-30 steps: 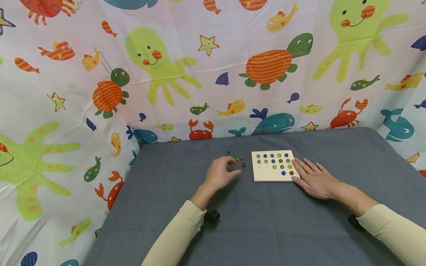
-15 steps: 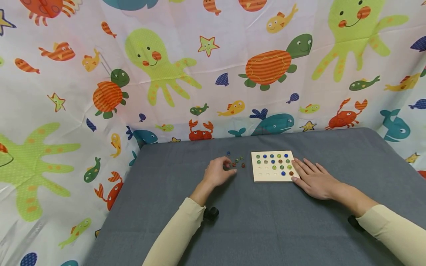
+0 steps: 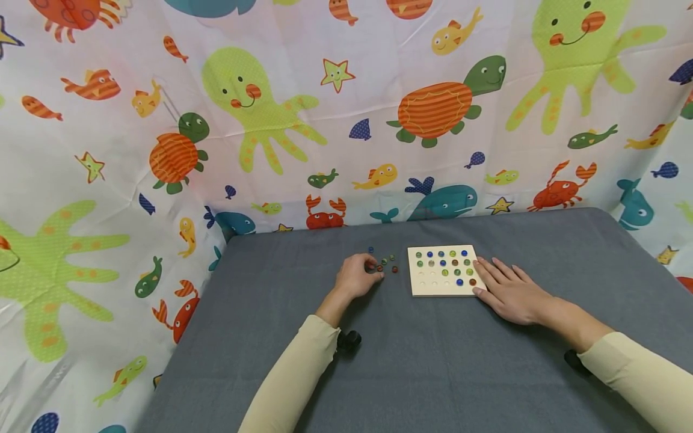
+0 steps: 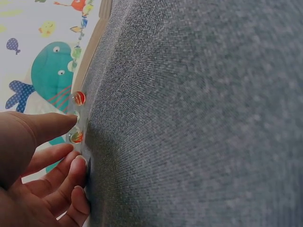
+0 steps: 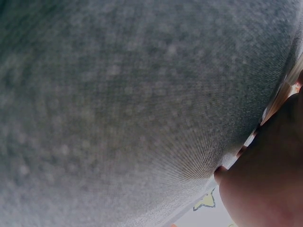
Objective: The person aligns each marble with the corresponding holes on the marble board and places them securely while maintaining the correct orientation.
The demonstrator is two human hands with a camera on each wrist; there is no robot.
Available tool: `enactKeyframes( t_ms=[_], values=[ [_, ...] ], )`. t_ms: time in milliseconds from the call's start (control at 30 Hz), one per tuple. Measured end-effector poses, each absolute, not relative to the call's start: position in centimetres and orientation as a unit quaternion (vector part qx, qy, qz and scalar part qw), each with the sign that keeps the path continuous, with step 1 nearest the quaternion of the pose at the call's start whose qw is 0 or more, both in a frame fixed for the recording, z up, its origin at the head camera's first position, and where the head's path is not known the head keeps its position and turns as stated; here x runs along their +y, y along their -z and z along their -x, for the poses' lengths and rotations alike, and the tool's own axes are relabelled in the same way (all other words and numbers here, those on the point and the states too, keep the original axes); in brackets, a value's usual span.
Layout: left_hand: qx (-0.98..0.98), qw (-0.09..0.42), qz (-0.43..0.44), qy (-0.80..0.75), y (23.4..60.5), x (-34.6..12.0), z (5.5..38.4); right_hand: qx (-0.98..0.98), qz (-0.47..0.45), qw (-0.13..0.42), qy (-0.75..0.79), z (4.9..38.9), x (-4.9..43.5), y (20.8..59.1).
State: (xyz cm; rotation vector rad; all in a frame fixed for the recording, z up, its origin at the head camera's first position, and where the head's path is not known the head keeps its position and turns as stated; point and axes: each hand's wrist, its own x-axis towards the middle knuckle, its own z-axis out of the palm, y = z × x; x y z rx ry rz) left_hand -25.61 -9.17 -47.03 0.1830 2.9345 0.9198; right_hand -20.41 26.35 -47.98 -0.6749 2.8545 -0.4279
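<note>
Wooden marble board: the board (image 3: 441,291) lies flat on the gray-covered counter (image 3: 449,373), with four rows of five hollows
Filled hollows: the two far rows are complete; the third has three marbles and the near row two, fifteen in all
Bare hollows: five, at the board's near left, two in the third row and three in the near row
Loose marbles: a blue marble (image 3: 370,249), two green marbles (image 3: 392,257) and a red marble (image 3: 394,269) lie left of the board, with a red-green swirl marble (image 4: 76,137) at the left hand
Progress: about three quarters done, by my judgement; five loose marbles match five bare hollows
Left hand: this hand (image 3: 354,276) has thumb and index finger apart on either side of the swirl marble, a gap showing at the thumb; firm contact cannot be told
Right hand: this hand (image 3: 517,296) rests flat, fingers extended and slightly spread, touching the board's right edge
Brands and writing: none readable on board, sleeves or black wrist devices (image 3: 352,341); the curtain (image 3: 303,36) shows only printed sea creatures
</note>
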Motion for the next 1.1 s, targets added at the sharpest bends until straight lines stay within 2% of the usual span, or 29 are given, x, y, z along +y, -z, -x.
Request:
enactKeyframes(
  t_ms=[500,1100],
  values=[
    [0.954,0.017,-0.02,-0.298,46.88,-8.4,26.17,0.959,0.227,0.094,0.144,20.72,26.51,47.91],
    [0.943,0.02,-0.036,-0.329,46.64,-8.79,25.85,0.96,0.23,0.086,0.136,20.68,26.39,47.74]
  ],
)
